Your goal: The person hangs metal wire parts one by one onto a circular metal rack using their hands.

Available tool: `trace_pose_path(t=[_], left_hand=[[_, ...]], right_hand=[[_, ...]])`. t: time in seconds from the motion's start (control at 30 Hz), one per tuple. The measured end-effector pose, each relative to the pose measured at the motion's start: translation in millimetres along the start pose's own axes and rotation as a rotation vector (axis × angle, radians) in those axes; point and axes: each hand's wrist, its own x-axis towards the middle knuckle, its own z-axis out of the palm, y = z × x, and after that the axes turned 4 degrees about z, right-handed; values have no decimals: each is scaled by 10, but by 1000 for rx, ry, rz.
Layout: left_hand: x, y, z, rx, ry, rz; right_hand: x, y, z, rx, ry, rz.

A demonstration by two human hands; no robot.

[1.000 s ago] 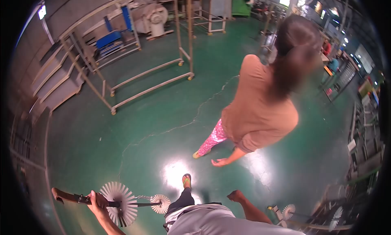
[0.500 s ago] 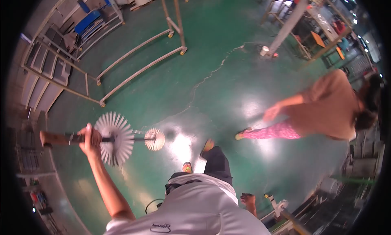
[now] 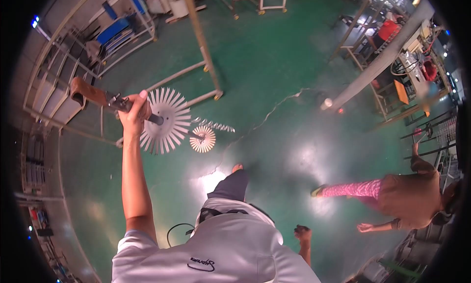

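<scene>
Plainly, shirt [image 3: 233,241]: "Supreme", six o'clock.
Left hand [image 3: 135,111]: grasping the finned tool [image 3: 169,128].
Finned tool: ten o'clock, handle partly hidden.
Right hand [image 3: 303,233]: five o'clock, shadowed, can't tell if clenched.

My one camera sits on my head and looks steeply down past my white shirt [image 3: 221,239], low in the frame, to the green floor [image 3: 260,106], which lies farther off.
</scene>
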Motion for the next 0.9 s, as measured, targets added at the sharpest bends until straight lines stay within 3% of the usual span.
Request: trace_pose_path(t=[0.17, 0.23, 0.3, 0.37, 0.43, 0.5, 0.63, 0.7, 0.8, 0.9], left_hand=[[-15, 81, -38, -42, 44, -28], [-163, 206, -227, 41, 155, -122], [-374, 398, -511, -34, -27, -98], [-608, 767, -657, -46, -121, -128], [-231, 408, -558, -69, -121, -167], [-207, 300, -602, -101, -161, -190], [-225, 392, -724, -169, -221, -217], [-261, 350, -759, -176, -222, -234], [-270, 391, -726, -198, -196, -240], [-199, 448, -680, -202, -223, -231]], right_hand=[[44, -698, 223, -58, 72, -185], [-247, -358, 415, 67, 12, -296], [-696, 487, 464, 216, -76, -434], [-1539, 1162, 670, 65, 84, 33], [-1716, 1067, 1000, 58, 61, 197], [-2005, 1784, 1237, 180, -89, -71], [-2356, 2275, 1733, 129, -17, 339], [-2349, 2386, 1866, 123, 2, 440], [-2178, 2383, 1979, 124, 16, 476], [-1465, 2494, 2050, 55, 27, 355]])
